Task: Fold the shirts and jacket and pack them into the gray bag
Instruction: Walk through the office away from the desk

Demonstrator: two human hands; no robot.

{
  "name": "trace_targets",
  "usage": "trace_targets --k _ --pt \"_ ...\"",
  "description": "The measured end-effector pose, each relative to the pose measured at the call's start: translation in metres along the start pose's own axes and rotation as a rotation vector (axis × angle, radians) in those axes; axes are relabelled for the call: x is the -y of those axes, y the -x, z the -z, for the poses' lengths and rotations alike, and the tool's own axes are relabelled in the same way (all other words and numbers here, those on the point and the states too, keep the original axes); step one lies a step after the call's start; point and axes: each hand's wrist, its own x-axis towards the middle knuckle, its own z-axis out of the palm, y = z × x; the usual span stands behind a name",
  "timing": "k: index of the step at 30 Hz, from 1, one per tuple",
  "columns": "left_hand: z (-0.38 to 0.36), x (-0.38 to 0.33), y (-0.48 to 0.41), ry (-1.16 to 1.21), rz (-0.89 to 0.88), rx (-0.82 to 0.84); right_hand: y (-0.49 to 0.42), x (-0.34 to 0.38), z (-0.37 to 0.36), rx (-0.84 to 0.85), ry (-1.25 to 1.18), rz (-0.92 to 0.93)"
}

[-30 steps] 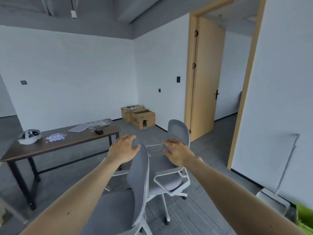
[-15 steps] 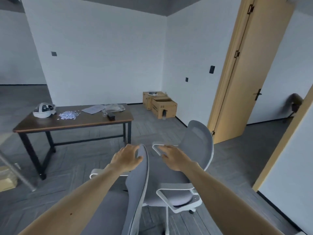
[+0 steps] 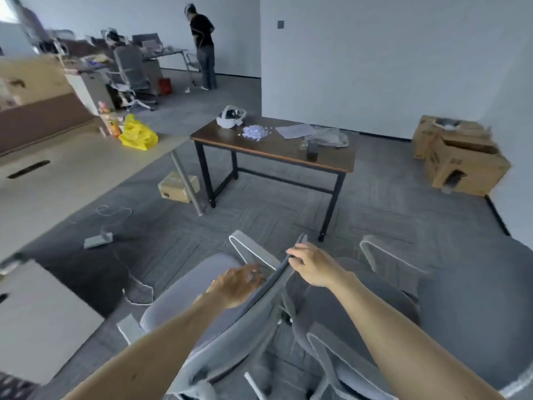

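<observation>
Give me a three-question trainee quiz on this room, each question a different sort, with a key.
1. True or false: the white headset lies on the dark table.
2. The bag on the light desk at left is: A red, B yellow, C blue.
3. Fill in: the right hand holds the top edge of the ____ of a gray chair.
Key: 1 true; 2 B; 3 backrest.
</observation>
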Motion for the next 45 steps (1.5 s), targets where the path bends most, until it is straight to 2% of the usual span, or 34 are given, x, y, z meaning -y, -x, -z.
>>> trace_targets --k 4,7,10,14,17,21,37,45 --pt "-0.021 0.007 0.023 0.140 0.156 0.016 -0.026 -0.013 -0.007 0.013 0.178 0.121" --pt "-0.029 0.008 0.042 0.207 0.239 -0.073 -0.040 -0.012 -0.015 -0.016 0.195 0.167" --pt "-0.040 0.010 0.065 0.124 0.314 -0.168 -0.050 -0.011 -0.024 -0.103 0.212 0.221" --pt "-0.048 0.006 0.077 -0.060 0.356 -0.428 -0.056 -0.008 -0.028 -0.181 0.232 0.231" --pt "-0.043 0.014 0.067 -0.089 0.365 -0.550 -0.076 -0.006 -0.031 -0.205 0.231 0.252" --pt "-0.029 0.027 0.053 -0.049 0.399 -0.621 -0.104 -0.002 -0.035 -0.233 0.232 0.282" --pt "0.076 0.128 -0.057 0.042 0.455 -0.497 -0.236 0.064 -0.014 -0.106 0.181 0.234" --pt "0.105 0.156 -0.080 0.011 0.465 -0.583 -0.289 0.097 -0.011 -0.118 0.179 0.244"
